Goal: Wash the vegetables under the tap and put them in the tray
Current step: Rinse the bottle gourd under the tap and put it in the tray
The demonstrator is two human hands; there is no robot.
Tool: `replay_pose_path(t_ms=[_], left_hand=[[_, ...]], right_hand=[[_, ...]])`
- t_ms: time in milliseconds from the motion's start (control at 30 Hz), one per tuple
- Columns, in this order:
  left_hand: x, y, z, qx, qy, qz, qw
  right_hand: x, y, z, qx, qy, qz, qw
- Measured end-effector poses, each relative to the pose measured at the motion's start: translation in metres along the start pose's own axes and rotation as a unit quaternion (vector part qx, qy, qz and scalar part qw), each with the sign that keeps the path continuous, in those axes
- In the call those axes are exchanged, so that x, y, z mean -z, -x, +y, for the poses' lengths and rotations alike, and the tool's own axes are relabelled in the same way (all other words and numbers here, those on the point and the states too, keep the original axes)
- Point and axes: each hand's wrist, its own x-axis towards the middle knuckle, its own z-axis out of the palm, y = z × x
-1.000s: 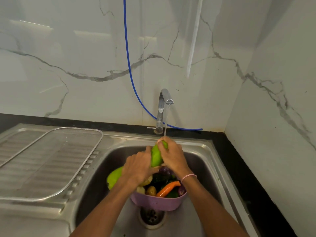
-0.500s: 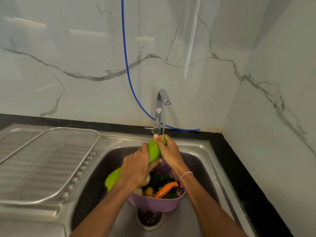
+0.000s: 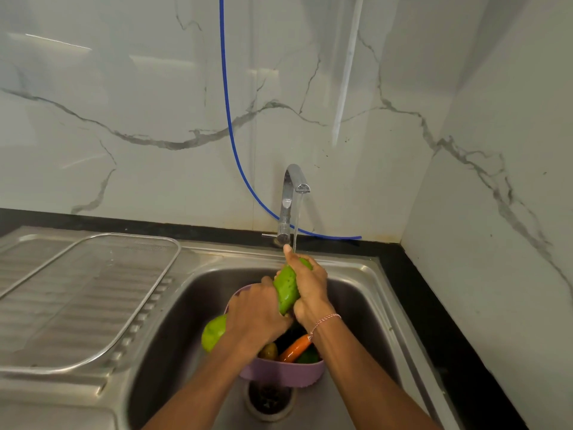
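Left hand (image 3: pixel 257 311) curled round lower end of green vegetable (image 3: pixel 286 290); right hand (image 3: pixel 310 290) grips upper part, fingertips under tap (image 3: pixel 290 200) stream. Vegetable tilted between both hands, above purple bowl (image 3: pixel 279 369) in sink (image 3: pixel 356 305). Tray (image 3: pixel 93 290) well apart, left, on drainboard.

green vegetable (image 3: pixel 286 288) ends hidden under left hand (image 3: pixel 257 315), right hand (image 3: pixel 310 290) | bowl (image 3: pixel 279 371) contents mostly behind forearms | tray (image 3: pixel 93 290) left side cut by frame | drain (image 3: pixel 269 401) top behind bowl
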Motion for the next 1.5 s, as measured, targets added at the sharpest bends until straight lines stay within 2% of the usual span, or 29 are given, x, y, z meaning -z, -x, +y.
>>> replay_pose_path(t_ms=[100,167,200,233,300,333,367,433,467,567,633,700,800,867,933,967,1067,1100,1133,1167,1200,1267,1300,1333,1400,1500], left_hand=[[0.003,-0.004,-0.002,0.016,0.02,-0.031,0.999],[0.011,-0.01,-0.007,0.037,0.085,-0.079,0.993],[0.015,-0.013,-0.011,0.042,0.152,-0.105,0.982],[0.018,-0.014,-0.014,0.042,0.231,-0.136,0.962],[0.021,-0.012,-0.015,0.046,0.39,-0.208,0.896],[0.022,-0.011,-0.014,0.059,0.443,-0.235,0.863],[0.021,-0.01,-0.014,0.069,0.468,-0.248,0.845],[0.017,-0.01,-0.014,0.074,0.462,-0.229,0.854],[0.013,-0.012,-0.013,0.07,0.429,-0.202,0.878],[0.008,-0.011,-0.01,0.035,0.176,-0.09,0.98],[0.002,-0.008,-0.007,0.021,0.1,-0.023,0.995],[0.003,-0.009,-0.007,0.04,0.116,-0.024,0.992],[0.016,-0.013,-0.011,0.082,0.189,-0.089,0.974],[0.02,-0.014,-0.013,0.103,0.274,-0.116,0.949],[0.02,-0.01,-0.012,0.124,0.376,-0.145,0.907],[0.02,-0.008,-0.011,0.131,0.432,-0.172,0.875],[0.022,-0.004,-0.009,0.143,0.598,-0.27,0.74],[0.024,-0.003,-0.009,0.142,0.625,-0.287,0.712],[0.023,-0.004,-0.01,0.142,0.631,-0.289,0.706],[0.02,-0.006,-0.011,0.141,0.626,-0.277,0.715],[0.016,-0.008,-0.011,0.137,0.595,-0.249,0.752],[0.007,-0.011,-0.009,0.106,0.449,-0.163,0.872],[0.004,-0.01,-0.006,0.083,0.366,-0.125,0.919],[0.004,-0.007,-0.003,0.068,0.301,-0.1,0.946],[0.005,-0.007,0.0,0.062,0.262,-0.092,0.959],[0.01,-0.011,-0.008,0.075,0.33,-0.143,0.93]], right_hand=[[0.002,-0.001,0.0,-0.015,0.0,-0.025,1.0],[0.009,-0.001,-0.003,-0.02,-0.02,-0.1,0.995],[0.013,-0.002,-0.004,-0.018,-0.048,-0.144,0.988],[0.016,-0.003,-0.006,-0.02,-0.086,-0.184,0.979],[0.02,0.0,-0.008,-0.025,-0.146,-0.239,0.96],[0.021,0.0,-0.009,-0.022,-0.151,-0.254,0.955],[0.021,0.001,-0.01,-0.013,-0.141,-0.257,0.956],[0.018,0.002,-0.014,-0.001,-0.105,-0.223,0.969],[0.015,0.001,-0.016,0.006,-0.087,-0.186,0.979],[0.009,-0.005,-0.016,0.022,-0.062,-0.017,0.998],[0.006,-0.012,-0.013,0.023,-0.061,0.053,0.996],[0.006,-0.014,-0.01,0.013,-0.056,0.044,0.997],[0.008,-0.008,-0.009,-0.002,-0.087,-0.054,0.995],[0.011,-0.003,-0.006,-0.011,-0.139,-0.121,0.983],[0.015,-0.002,-0.001,-0.023,-0.169,-0.177,0.969],[0.017,-0.001,0.0,-0.028,-0.172,-0.204,0.963],[0.018,0.002,0.001,-0.056,-0.191,-0.262,0.944],[0.015,0.003,-0.001,-0.065,-0.19,-0.257,0.945],[0.012,0.004,-0.002,-0.067,-0.178,-0.242,0.951],[0.009,0.003,-0.003,-0.063,-0.156,-0.216,0.962],[0.007,0.004,-0.004,-0.056,-0.128,-0.18,0.974],[0.005,0.004,-0.004,-0.029,-0.072,-0.093,0.993],[0.004,0.003,-0.003,-0.011,-0.055,-0.061,0.997],[0.004,0.002,-0.002,0.0,-0.046,-0.042,0.998],[0.002,0.005,-0.003,-0.003,-0.045,-0.042,0.998],[0.007,0.005,-0.005,-0.039,-0.025,-0.083,0.995]])
